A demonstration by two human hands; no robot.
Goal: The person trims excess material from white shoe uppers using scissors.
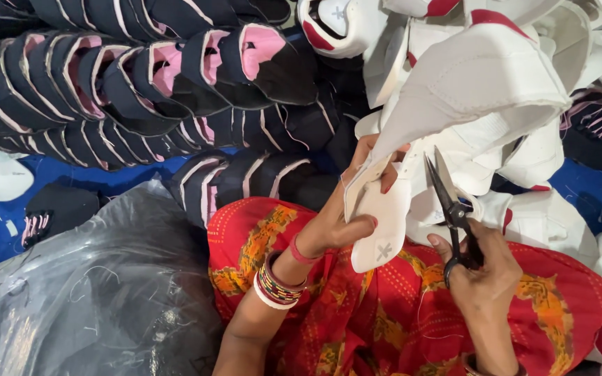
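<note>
I see the left hand [339, 223] pinched on a white shoe upper [384, 223], lifting its edge clear of the red lap [384, 313]. Right hand [485, 275] is clenched through black scissors [451, 209], blades apart beside that edge. Dark uppers [141, 76] stacked behind.

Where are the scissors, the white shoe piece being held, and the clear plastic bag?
scissors [452, 209], head view, on the pivot between the blades and handles.
white shoe piece [384, 223], head view, on its lower flap.
clear plastic bag [99, 278], head view, on its crumpled middle.
</note>
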